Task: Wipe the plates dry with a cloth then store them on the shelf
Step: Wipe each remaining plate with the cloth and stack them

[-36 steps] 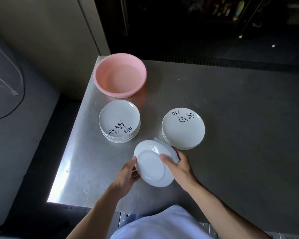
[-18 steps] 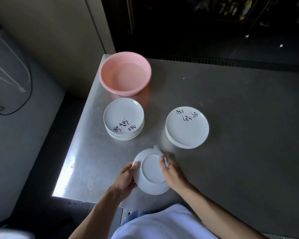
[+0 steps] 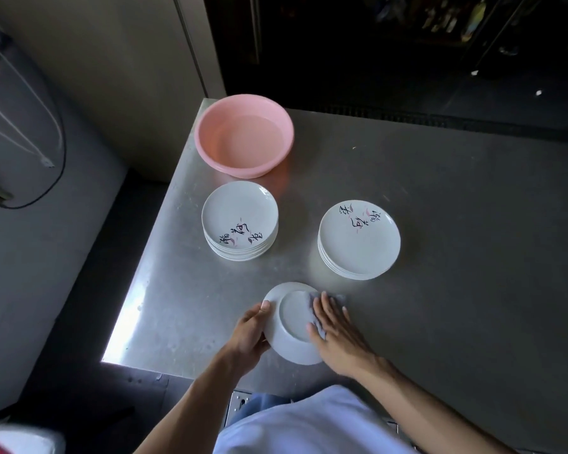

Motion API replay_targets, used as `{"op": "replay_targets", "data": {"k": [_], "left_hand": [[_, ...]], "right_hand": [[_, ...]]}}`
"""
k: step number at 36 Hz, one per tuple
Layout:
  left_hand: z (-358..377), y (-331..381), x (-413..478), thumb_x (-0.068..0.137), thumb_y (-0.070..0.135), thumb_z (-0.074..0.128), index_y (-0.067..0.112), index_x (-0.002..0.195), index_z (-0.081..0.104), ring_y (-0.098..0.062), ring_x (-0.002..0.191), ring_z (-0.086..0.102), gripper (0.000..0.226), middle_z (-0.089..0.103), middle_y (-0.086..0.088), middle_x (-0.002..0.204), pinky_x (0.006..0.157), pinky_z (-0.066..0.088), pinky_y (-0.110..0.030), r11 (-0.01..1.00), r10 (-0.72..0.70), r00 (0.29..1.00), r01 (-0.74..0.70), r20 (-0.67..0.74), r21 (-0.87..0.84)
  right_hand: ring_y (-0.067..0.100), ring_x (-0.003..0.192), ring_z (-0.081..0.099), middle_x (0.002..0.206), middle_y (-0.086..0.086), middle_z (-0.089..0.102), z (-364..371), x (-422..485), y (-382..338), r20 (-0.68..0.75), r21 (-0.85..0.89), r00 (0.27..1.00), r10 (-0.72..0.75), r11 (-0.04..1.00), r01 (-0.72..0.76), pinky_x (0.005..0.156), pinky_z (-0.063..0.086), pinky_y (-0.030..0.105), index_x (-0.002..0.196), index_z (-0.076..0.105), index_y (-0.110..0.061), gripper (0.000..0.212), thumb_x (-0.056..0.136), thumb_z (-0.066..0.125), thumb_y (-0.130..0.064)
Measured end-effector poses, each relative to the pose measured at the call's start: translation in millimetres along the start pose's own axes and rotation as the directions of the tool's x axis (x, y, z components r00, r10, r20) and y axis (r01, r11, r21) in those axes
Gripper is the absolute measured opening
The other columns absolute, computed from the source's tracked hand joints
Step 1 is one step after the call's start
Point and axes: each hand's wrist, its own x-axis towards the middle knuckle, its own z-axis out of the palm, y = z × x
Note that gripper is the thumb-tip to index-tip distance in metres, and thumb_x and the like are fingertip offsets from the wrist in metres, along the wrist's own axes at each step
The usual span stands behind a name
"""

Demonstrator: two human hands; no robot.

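Note:
A white plate (image 3: 292,326) is held upside down, its underside facing me, just above the near edge of the steel table (image 3: 440,224). My left hand (image 3: 251,332) grips its left rim with curled fingers. My right hand (image 3: 333,326) lies flat with straight fingers, pressing a pale cloth (image 3: 315,306) against the plate's right side. Two stacks of white plates with black and pink lettering stand behind: the left stack (image 3: 240,221) and the right stack (image 3: 359,239).
A pink plastic basin (image 3: 243,136) stands at the table's far left corner, close behind the left stack. The table's left edge drops to a dark floor. A dark cabinet area (image 3: 407,44) runs behind the table.
The plate was turned over from tilted to underside up. My right hand went from pinching the cloth at the rim to lying flat on the underside.

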Motion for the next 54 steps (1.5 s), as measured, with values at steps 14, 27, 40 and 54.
{"op": "replay_targets", "data": {"k": [14, 27, 40, 54], "left_hand": [[0.6, 8.4, -7.0, 0.109, 0.039, 0.048, 0.018, 0.132, 0.067, -0.027, 0.113, 0.068, 0.037, 0.072, -0.013, 0.127, 0.090, 0.059, -0.042, 1.000, 0.020, 0.999, -0.021, 0.044, 0.016], [8.7, 11.1, -22.1, 0.099, 0.015, 0.066, 0.007, 0.123, 0.069, -0.022, 0.100, 0.071, 0.025, 0.076, -0.012, 0.113, 0.081, 0.059, -0.035, 0.976, 0.133, 0.980, -0.155, 0.149, 0.152], [10.0, 6.2, -25.0, 0.103, 0.014, 0.061, 0.004, 0.126, 0.066, -0.025, 0.100, 0.072, 0.026, 0.075, -0.013, 0.114, 0.080, 0.059, -0.035, 0.982, 0.114, 0.980, -0.135, 0.163, 0.129], [14.8, 27.6, -29.3, 0.081, 0.018, 0.071, 0.010, 0.108, 0.074, -0.020, 0.085, 0.069, 0.028, 0.076, -0.009, 0.096, 0.078, 0.054, -0.038, 0.945, 0.137, 0.976, -0.181, 0.171, 0.274]], "right_hand": [[0.008, 0.153, -0.004, 0.164, -0.007, -0.003, 11.6, -15.7, 5.8, -0.098, 0.026, 0.960, -0.264, 0.963, 0.268, 0.124, -0.002, 0.031, 0.159, 0.014, -0.014, 0.079, 0.098, 0.004, -0.064], [0.020, 0.153, 0.018, 0.165, -0.001, 0.022, 1.8, 14.3, -25.7, -0.416, -0.018, 0.834, -0.363, 0.920, 0.392, 0.125, 0.012, 0.041, 0.154, 0.036, -0.015, 0.060, 0.107, 0.018, -0.049], [0.021, 0.153, 0.018, 0.164, 0.001, 0.026, 15.1, 1.8, -20.3, -0.444, -0.045, 0.806, -0.391, 0.908, 0.416, 0.124, 0.016, 0.041, 0.155, 0.036, -0.016, 0.054, 0.108, 0.028, -0.042], [0.021, 0.154, 0.015, 0.164, 0.001, 0.027, 16.2, 8.6, -28.9, -0.471, 0.169, 0.826, -0.310, 0.887, 0.429, 0.125, 0.010, 0.037, 0.153, 0.039, -0.014, 0.055, 0.109, 0.025, -0.045]]}}
